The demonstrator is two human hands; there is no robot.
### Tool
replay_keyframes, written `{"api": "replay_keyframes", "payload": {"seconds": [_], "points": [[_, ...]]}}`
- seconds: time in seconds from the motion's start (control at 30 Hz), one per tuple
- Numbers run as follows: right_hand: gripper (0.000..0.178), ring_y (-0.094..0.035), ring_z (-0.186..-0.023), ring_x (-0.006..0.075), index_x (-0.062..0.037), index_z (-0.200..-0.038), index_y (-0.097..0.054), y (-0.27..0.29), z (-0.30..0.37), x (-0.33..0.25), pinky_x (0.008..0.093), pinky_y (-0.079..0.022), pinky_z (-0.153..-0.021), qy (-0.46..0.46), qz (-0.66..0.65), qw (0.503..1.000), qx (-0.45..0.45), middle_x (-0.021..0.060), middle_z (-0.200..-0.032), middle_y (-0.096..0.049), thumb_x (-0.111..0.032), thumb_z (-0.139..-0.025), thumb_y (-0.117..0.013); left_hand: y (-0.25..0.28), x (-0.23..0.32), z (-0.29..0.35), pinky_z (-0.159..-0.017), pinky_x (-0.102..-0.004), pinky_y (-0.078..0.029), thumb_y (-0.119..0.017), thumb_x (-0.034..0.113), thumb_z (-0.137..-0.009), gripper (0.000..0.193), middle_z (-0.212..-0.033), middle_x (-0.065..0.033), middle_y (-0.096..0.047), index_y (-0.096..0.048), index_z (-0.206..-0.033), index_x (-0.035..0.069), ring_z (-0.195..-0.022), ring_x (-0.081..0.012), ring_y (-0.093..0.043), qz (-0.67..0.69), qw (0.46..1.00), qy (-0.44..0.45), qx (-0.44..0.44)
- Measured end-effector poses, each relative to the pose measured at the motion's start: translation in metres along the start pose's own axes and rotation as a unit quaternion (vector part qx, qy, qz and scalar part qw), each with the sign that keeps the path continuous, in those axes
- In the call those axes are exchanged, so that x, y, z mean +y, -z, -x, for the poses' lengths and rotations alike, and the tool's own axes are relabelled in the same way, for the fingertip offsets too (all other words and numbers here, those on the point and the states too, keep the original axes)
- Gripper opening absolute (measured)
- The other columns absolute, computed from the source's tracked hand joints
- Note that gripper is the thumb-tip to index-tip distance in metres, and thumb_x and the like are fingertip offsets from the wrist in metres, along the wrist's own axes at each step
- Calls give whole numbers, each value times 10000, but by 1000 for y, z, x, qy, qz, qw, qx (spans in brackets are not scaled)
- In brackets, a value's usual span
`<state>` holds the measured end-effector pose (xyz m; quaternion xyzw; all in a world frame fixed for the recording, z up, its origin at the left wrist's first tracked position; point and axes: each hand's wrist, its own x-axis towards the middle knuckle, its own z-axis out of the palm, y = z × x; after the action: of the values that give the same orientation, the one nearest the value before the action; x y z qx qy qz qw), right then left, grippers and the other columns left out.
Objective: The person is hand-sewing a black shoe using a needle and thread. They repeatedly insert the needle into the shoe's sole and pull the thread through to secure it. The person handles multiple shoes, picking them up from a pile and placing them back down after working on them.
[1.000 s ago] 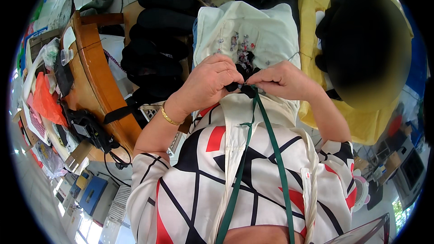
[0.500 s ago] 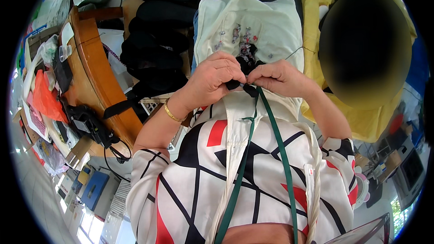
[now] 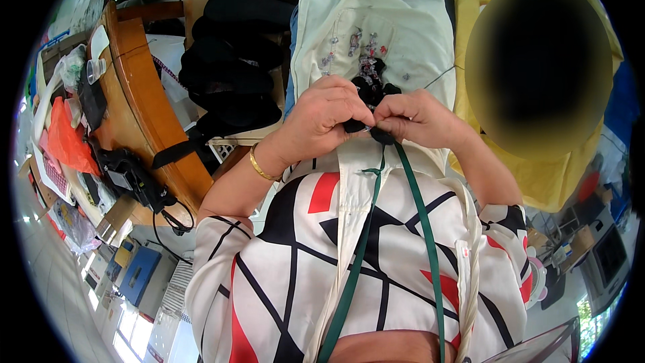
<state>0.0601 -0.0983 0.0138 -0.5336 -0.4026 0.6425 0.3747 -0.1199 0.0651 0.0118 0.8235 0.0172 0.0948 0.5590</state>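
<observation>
Both of my hands meet in front of my chest over a small, bunched piece of black cloth (image 3: 383,136) with patterned bits in it. My left hand (image 3: 327,113) has its fingers closed on the cloth, with a gold bangle on that wrist. Thumb and forefinger of my right hand (image 3: 418,119) pinch the same cloth close to the left fingertips. Something tiny and shiny shows between the fingertips, too small to make out. Beyond them a pale apron (image 3: 316,47) spreads over my lap, with small patterned scraps (image 3: 355,42) on it.
Several long black rounded pieces (image 3: 238,13) lie beyond my left hand. At the left stands a curved wooden table (image 3: 138,101) with a red plastic bag (image 3: 66,138) and a black device with cables (image 3: 127,175). Close at the right is a person in yellow clothing (image 3: 557,185).
Both hands shift slightly to the right, still together at the black cloth. More of the cloth shows below the right fingertips. The view has moved a little.
</observation>
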Motion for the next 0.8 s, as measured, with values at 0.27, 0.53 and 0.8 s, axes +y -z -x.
{"api": "replay_keyframes", "payload": {"seconds": [0.27, 0.53, 0.8], "points": [[124, -535, -622, 81, -29, -1018, -598, -1, -2, 6, 256, -457, -595, -43, -60, 997, 5, 20, -671, -569, -128, -948, -626, -1, -1, 8, -797, -301, -477, -765, 27, -793, 191, -907, -45, -666, -721, -977, 55, -875, -197, -610, 207, 960, 183, -42], [308, -442, -638, 53, -44, -1200, -480, -10, -5, 7, 232, -355, -573, -45, -46, 998, 5, -24, -706, -521, -131, -945, -630, -10, -3, 11, -762, -281, -479, -794, 55, -778, 185, -868, -46, -654, -720, -947, 42, -824, -174, -607, 177, 967, 181, -31], [103, -618, -668, 223, -90, -849, -674, 10, -9, -3, 325, -490, -585, 48, 213, 944, 246, 55, -833, -654, -169, -834, -739, -18, -8, 6, -740, -242, -479, -774, 42, -799, 167, -850, -24, -687, -738, -959, 11, -788, -79, -587, 165, 928, 329, 54]]}}
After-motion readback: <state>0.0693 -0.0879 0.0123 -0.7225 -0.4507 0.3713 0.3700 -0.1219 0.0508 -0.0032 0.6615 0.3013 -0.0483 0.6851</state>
